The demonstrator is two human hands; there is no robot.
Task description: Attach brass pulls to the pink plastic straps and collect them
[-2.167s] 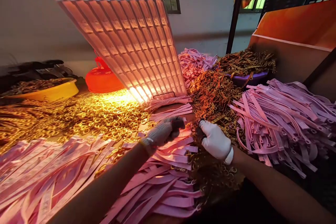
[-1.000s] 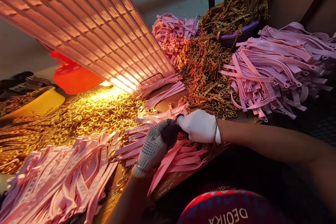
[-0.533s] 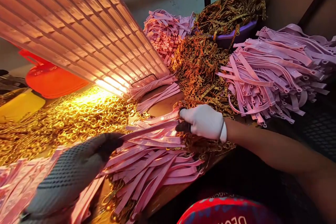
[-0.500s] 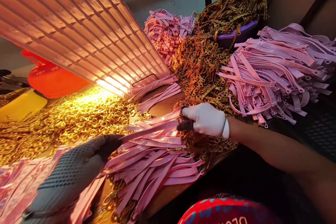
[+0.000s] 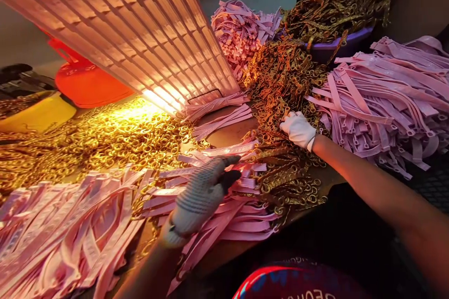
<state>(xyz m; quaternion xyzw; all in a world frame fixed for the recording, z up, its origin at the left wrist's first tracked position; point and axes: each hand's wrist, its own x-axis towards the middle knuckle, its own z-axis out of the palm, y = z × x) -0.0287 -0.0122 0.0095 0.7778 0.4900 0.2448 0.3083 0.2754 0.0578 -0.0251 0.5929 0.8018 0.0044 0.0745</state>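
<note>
My left hand point(image 5: 203, 191), in a grey dotted glove with dark fingertips, hovers low over a layer of pink straps point(image 5: 224, 224). Its index finger and thumb are apart, with no strap visible between them. Farther right, my right hand point(image 5: 298, 130) wears a white glove and reaches into a heap of gold chains point(image 5: 280, 79) with ring-like ends. Its fingers curl down at the chains; what they pinch is hidden. Gold chain pieces point(image 5: 291, 182) stick out to the right from under the straps.
A slatted panel point(image 5: 140, 23) leans over a bright lamp glow. Gold hardware point(image 5: 105, 145) spreads at left beside more pink straps point(image 5: 63, 233). A strap pile point(image 5: 389, 98) lies right, a purple basin point(image 5: 322, 46) behind. Red point(image 5: 91, 84) and yellow point(image 5: 42, 114) containers stand left.
My left hand has moved right, over the straps, and the strap stretched between the hands is let go. My right hand has moved away to the chain heap. The view has shifted slightly.
</note>
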